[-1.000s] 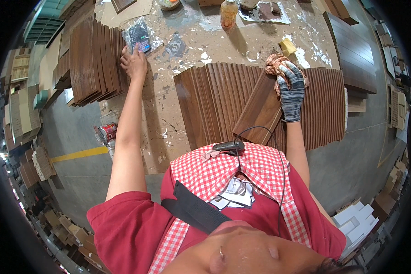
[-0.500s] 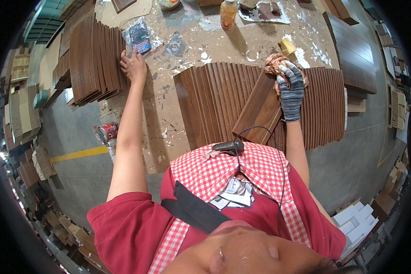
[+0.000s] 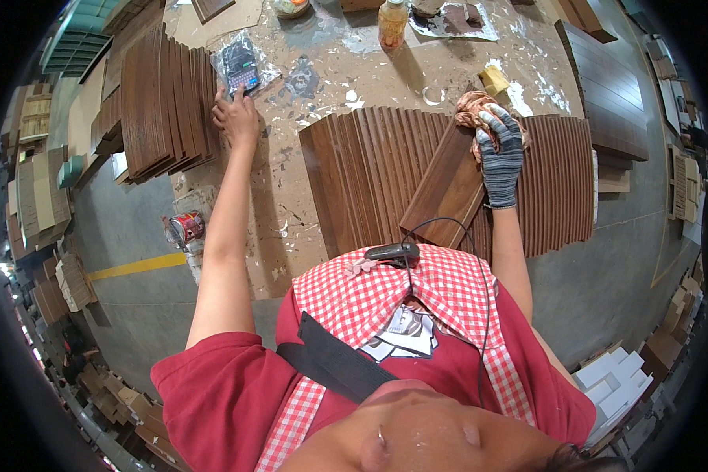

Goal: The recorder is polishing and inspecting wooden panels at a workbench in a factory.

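One hand [image 3: 236,119] perhaps touches bag [image 3: 241,63] edge.

One cloth [image 3: 473,110], one bagged device [image 3: 240,63], one bottle [image 3: 392,28] and one red can [image 3: 187,228] show.

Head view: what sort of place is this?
Probably a furniture or wood-finishing workshop: a row of brown wooden boards on a paint-spattered worktable, and a stained cloth in the gloved right hand.
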`<state>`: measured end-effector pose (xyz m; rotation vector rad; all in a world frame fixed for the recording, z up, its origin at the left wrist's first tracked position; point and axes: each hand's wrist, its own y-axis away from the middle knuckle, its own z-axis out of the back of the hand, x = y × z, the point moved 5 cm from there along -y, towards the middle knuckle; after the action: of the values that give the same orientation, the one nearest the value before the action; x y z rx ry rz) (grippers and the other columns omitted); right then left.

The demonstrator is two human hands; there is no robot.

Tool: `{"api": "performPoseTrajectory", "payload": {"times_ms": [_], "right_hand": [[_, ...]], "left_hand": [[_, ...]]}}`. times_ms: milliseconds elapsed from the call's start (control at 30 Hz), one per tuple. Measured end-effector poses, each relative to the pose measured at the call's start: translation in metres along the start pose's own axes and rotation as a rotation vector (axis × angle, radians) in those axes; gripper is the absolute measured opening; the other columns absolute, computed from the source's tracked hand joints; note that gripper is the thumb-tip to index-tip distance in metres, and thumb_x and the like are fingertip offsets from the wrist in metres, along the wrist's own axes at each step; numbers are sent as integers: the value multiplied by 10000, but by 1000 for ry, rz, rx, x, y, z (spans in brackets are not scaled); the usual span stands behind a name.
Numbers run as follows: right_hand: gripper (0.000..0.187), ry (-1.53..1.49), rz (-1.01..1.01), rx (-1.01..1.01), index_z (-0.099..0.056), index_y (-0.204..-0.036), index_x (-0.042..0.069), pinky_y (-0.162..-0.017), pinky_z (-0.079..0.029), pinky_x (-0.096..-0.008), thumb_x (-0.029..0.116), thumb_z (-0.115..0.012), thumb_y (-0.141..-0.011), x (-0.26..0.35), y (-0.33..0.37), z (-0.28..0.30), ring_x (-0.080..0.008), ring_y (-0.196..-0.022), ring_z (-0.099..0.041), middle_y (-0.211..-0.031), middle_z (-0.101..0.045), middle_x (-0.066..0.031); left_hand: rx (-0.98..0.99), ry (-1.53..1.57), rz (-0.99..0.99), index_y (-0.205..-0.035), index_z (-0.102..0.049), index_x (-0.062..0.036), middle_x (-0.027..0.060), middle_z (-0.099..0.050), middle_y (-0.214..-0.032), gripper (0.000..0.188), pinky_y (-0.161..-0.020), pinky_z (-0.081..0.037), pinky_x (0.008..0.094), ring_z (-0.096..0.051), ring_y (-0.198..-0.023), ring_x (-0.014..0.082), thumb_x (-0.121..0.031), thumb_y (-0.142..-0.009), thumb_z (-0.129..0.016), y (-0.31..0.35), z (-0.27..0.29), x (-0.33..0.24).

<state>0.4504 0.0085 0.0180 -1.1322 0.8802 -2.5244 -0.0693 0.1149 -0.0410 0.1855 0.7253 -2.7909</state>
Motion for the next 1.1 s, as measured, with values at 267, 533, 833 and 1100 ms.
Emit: {"api": "performPoseTrajectory", "payload": {"times_ms": [267, 533, 833, 1100], "right_hand": [[354, 6, -9, 2, -635, -1210, 100, -1050, -427, -370, 66, -677, -860, -8, 5, -2, -245, -1204, -535, -1285, -579, -75], [355, -37, -8, 5, -635, -1214, 100, -1052, -427, -369, 63, -674, -864, -6, 10, -1, -247, -1207, -533, -1287, -577, -79], [368, -15, -17, 12, -638, -1215, 111, -1048, -425, -364, 52, -677, -854, -1, 12, -1, -243, -1203, -535, -1289, -578, -72], [365, -16, -75, 16, -635, -1216, 108, -1049, -421, -361, 49, -670, -857, -35, 8, -14, -238, -1204, -535, -1293, -577, -68]], "left_hand": [[-2, -37, 14, -1261, -639, -248, 83, -366, -1395, 349, -1057, -277, 498, -364, -1233, 323, -314, -936, -532, 8, -2, -6], [-17, -34, 59, -1275, -622, -230, 86, -351, -1389, 367, -1064, -257, 490, -352, -1229, 324, -317, -929, -536, 14, 0, 0], [11, -14, 26, -1283, -604, -254, 96, -356, -1386, 364, -1071, -249, 508, -336, -1269, 336, -314, -930, -537, 18, -8, -6], [31, -21, -38, -1307, -580, -232, 110, -366, -1383, 392, -1078, -249, 522, -348, -1260, 349, -321, -929, -525, 1, -50, -29]]}}
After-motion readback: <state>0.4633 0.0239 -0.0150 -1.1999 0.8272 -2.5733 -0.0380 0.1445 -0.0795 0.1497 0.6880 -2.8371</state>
